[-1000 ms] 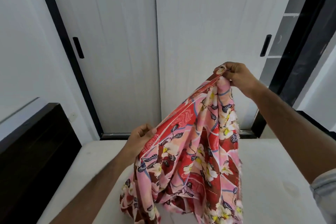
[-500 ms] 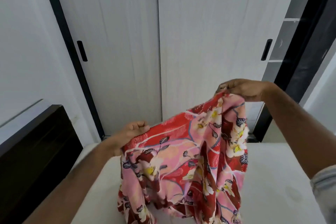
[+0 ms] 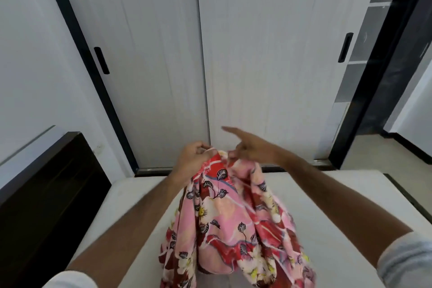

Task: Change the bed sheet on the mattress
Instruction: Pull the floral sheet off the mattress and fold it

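Observation:
A red and pink floral bed sheet (image 3: 229, 222) hangs bunched in front of me over the bare white mattress (image 3: 131, 208). My left hand (image 3: 194, 159) pinches the sheet's top edge between thumb and fingers. My right hand (image 3: 250, 149) sits right beside it at the same edge, lower fingers curled on the fabric and the index finger pointing out to the left. The sheet's lower folds drop out of the bottom of the view.
A dark headboard (image 3: 46, 194) runs along the mattress's left side. White sliding wardrobe doors (image 3: 268, 65) with black handles stand just beyond the far edge. A black door frame (image 3: 378, 77) and an open doorway lie at the right.
My hands were spread apart with the sheet stretched between them, the right one raised. Now the right has dropped and both have come together at the sheet's top edge.

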`<state>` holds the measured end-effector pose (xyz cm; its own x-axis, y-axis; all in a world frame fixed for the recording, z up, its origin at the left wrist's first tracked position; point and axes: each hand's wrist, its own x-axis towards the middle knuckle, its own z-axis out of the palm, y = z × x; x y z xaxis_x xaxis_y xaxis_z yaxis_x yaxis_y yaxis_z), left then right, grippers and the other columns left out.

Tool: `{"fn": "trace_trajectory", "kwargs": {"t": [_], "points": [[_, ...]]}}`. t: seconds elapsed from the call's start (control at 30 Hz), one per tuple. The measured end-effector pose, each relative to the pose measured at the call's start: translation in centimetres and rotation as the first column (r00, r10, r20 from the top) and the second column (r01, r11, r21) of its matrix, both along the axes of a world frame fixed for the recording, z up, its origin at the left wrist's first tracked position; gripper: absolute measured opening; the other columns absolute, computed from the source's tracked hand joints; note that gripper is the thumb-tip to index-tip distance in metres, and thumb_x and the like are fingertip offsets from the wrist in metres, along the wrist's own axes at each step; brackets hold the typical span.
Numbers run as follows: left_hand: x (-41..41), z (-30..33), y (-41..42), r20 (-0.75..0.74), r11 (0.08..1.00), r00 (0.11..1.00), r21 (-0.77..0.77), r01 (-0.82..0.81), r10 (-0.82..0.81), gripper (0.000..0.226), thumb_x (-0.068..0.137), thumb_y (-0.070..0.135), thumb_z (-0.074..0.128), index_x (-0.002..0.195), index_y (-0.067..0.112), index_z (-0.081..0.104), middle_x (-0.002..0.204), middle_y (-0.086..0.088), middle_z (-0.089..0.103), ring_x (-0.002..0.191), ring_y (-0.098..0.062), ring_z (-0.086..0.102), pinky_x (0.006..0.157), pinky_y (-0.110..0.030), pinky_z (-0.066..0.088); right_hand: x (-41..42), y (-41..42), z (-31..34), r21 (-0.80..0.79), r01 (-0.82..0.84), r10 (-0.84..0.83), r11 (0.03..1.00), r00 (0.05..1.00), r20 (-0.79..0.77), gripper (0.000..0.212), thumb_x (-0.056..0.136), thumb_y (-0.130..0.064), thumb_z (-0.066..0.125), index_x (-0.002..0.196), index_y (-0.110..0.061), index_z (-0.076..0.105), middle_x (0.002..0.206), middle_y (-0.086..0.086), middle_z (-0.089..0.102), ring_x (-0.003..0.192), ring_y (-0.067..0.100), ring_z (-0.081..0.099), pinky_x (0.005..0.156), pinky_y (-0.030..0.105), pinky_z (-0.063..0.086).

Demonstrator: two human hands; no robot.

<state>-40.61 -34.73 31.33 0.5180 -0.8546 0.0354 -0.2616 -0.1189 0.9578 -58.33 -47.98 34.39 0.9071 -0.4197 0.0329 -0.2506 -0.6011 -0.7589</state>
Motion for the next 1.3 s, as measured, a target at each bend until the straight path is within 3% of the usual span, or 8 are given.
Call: {"fn": "trace_trajectory", "kwargs": {"t": [0.1, 0.23, 0.4, 0.63, 0.93, 1.1, 1.2, 1.3], "points": [[-1.5, -0.2, -0.6, 0.157, 0.987, 0.982, -0.105, 0.122, -0.105, 0.019, 0.084, 0.012, 0.081, 0.082, 0.027, 0.070, 0.061, 0.013, 0.064, 0.056, -0.001, 0.057, 0.059, -0.016, 0.043, 2.1, 1.9, -1.1, -0.161, -0.008, -0.008, 0.987, 0.995, -0.100, 0.038, 0.093, -0.014, 0.067, 0.130, -0.015, 0.058, 0.092, 0.004, 0.072, 0.083, 0.017, 0.067, 0.072, 0.027, 0.047], [-2.2, -1.3, 0.1, 0.186, 0.976, 0.974, -0.149, 0.159, -0.130, 0.043, 0.079, 0.003, 0.080, 0.103, 0.032, 0.058, 0.100, 0.011, 0.070, 0.095, -0.002, 0.065, 0.080, -0.013, 0.048, 2.6, 1.7, -1.1, -0.208, 0.188, -0.172, 0.960, 0.981, 0.094, 0.015, 0.089, -0.008, 0.054, 0.091, -0.010, 0.069, 0.085, 0.004, 0.070, 0.079, 0.018, 0.061, 0.069, 0.026, 0.039], [-2.8, -3.9, 1.6, 0.094, 0.974, 0.981, -0.131, 0.183, -0.171, 0.043, 0.083, 0.013, 0.080, 0.111, 0.031, 0.052, 0.101, 0.006, 0.068, 0.091, 0.000, 0.067, 0.081, -0.021, 0.052, 3.0, -0.3, 1.3, -0.110, 0.381, -0.314, 0.918, 0.868, 0.383, 0.025, 0.090, 0.002, 0.046, 0.087, -0.015, 0.064, 0.083, 0.001, 0.069, 0.078, 0.016, 0.062, 0.071, 0.030, 0.046], [-3.9, -4.7, 0.8, 0.585, 0.950, 0.757, 0.088, 0.299, -0.292, 0.019, 0.095, 0.044, 0.062, 0.102, 0.025, 0.063, 0.107, 0.018, 0.056, 0.093, 0.004, 0.059, 0.080, -0.024, 0.053, 3.0, -2.6, 5.7, 0.288, 0.258, -0.385, 0.922, 0.681, 0.623, 0.015, 0.101, -0.001, 0.048, 0.097, -0.003, 0.063, 0.088, 0.004, 0.069, 0.083, 0.015, 0.066, 0.078, 0.031, 0.055], [-6.4, -3.7, -2.2, 0.527, 0.973, 0.833, -0.043, 0.226, -0.171, 0.042, 0.098, 0.034, 0.060, 0.136, 0.020, 0.047, 0.127, 0.012, 0.060, 0.110, -0.004, 0.061, 0.092, -0.017, 0.051, 2.5, -4.3, 8.6, 0.356, 0.168, -0.380, 0.919, 0.611, 0.694, 0.015, 0.100, -0.002, 0.048, 0.104, 0.006, 0.061, 0.100, 0.027, 0.066, 0.091, 0.035, 0.065, 0.085, 0.049, 0.056], [-6.3, -5.4, -2.6, 0.437, 0.960, 0.881, -0.114, 0.257, -0.184, 0.043, 0.103, 0.012, 0.052, 0.142, 0.012, 0.034, 0.126, 0.009, 0.051, 0.106, -0.009, 0.060, 0.080, -0.002, 0.045, 0.4, -5.7, 11.2, 0.319, 0.253, -0.407, 0.913, 0.567, 0.716, 0.014, 0.098, 0.003, 0.047, 0.098, 0.000, 0.061, 0.090, 0.014, 0.066, 0.082, 0.024, 0.063, 0.075, 0.036, 0.055], [-5.1, -7.0, -2.5, 0.442, 0.933, 0.876, -0.196, 0.303, -0.192, 0.061, 0.098, 0.000, 0.057, 0.141, 0.030, 0.026, 0.129, 0.003, 0.051, 0.113, -0.018, 0.063, 0.095, -0.026, 0.055, -2.2, -7.4, 12.0, 0.368, 0.306, -0.478, 0.878, 0.516, 0.711, 0.012, 0.091, -0.001, 0.052, 0.093, -0.005, 0.063, 0.090, 0.012, 0.067, 0.086, 0.026, 0.061, 0.080, 0.041, 0.053], [-4.2, -8.0, -2.1, 0.475, 0.920, 0.850, -0.182, 0.348, -0.228, 0.080, 0.094, -0.005, 0.061, 0.130, 0.056, 0.022, 0.128, 0.015, 0.050, 0.110, -0.010, 0.064, 0.092, -0.025, 0.056, -4.7, -9.3, 12.5, 0.421, 0.376, -0.559, 0.826, 0.446, 0.699, 0.013, 0.089, -0.007, 0.054, 0.095, -0.002, 0.063, 0.090, 0.011, 0.069, 0.085, 0.025, 0.065, 0.081, 0.041, 0.056]]}}
